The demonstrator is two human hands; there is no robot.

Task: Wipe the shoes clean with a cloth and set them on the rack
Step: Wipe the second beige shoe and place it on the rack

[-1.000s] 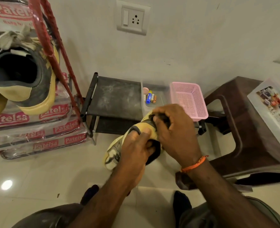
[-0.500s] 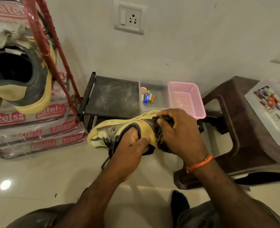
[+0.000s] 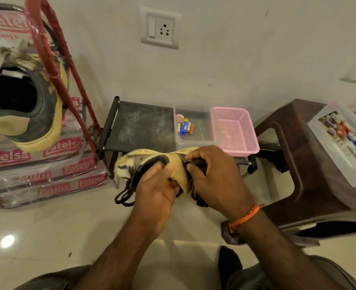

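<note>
Far left: one yellow-and-grey shoe (image 3: 26, 105) sits high beside a red frame (image 3: 53, 59), heel and dark opening toward you, laces away. Beneath it, stacked "Patelsa" packs (image 3: 47, 164). Whether that perch counts as the rack, you cannot tell from here.

Centre back: low black rack (image 3: 143, 126) against the wall, its left half bare and dusty. Likely destination, so you are working just in front of it.

Centre: second shoe (image 3: 150, 162) is held in the air above the floor, just ahead of the rack's front edge. Long axis runs nearly left-right; toe points left, heel right, slightly toward you. Dark laces (image 3: 124, 195) hang loose from it.

Your left hand (image 3: 158, 189) has its grip clenched on the shoe, fingers curled around the collar into the opening. Judgement: this braces the shoe against the rubbing and lets you roll it to present each side.

Your right hand (image 3: 214, 181) is closed around a dark cloth (image 3: 198, 191), bunched and pressed to the heel end. Judgement: heel is the patch being wiped; shelving not yet due.

Right of that, on the rack: clear tub (image 3: 194, 141) with batteries, touching a pink basket (image 3: 235, 132). Both take up the right half.

Far right: brown plastic stool (image 3: 288, 164) carrying a lidded box (image 3: 344, 143).
</note>
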